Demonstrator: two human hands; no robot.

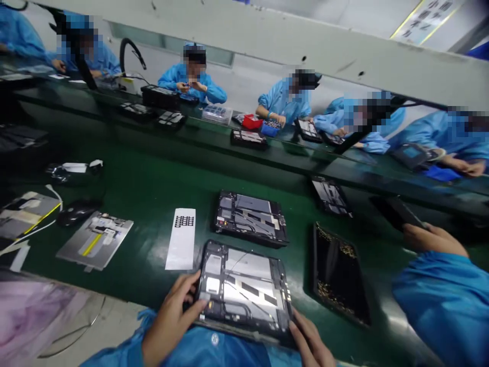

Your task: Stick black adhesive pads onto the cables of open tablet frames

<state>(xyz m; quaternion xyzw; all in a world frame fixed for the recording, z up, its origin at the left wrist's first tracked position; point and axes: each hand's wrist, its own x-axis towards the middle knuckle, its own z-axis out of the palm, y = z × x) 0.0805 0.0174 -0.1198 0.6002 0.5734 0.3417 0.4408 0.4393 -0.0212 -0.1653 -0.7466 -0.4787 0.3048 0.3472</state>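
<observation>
Fingers of the left hand [173, 312] clamped on the left rim, thumb at the lower left corner; right hand [312, 340] gripping the lower right corner. Held between: flat rectangular black-framed device with silver inner plates [248, 285], at the bench's near edge; underside contact cannot be told. Judgement: best kept level, gripped by the frame only, fingertips off the inner face. Just beyond: similar black-and-silver unit [250, 218]. Left: white paper sheet with small black marks [179, 251]. Right: glossy black panel with gold specks [338, 272]; farther right, a co-worker's hand [435, 238], blue-sleeved, on a dark slab [401, 211]. Surface: shiny green bench top [141, 178]. Room: blue-clad workers [214, 90] opposite; white beam [244, 33] overhead.
</observation>
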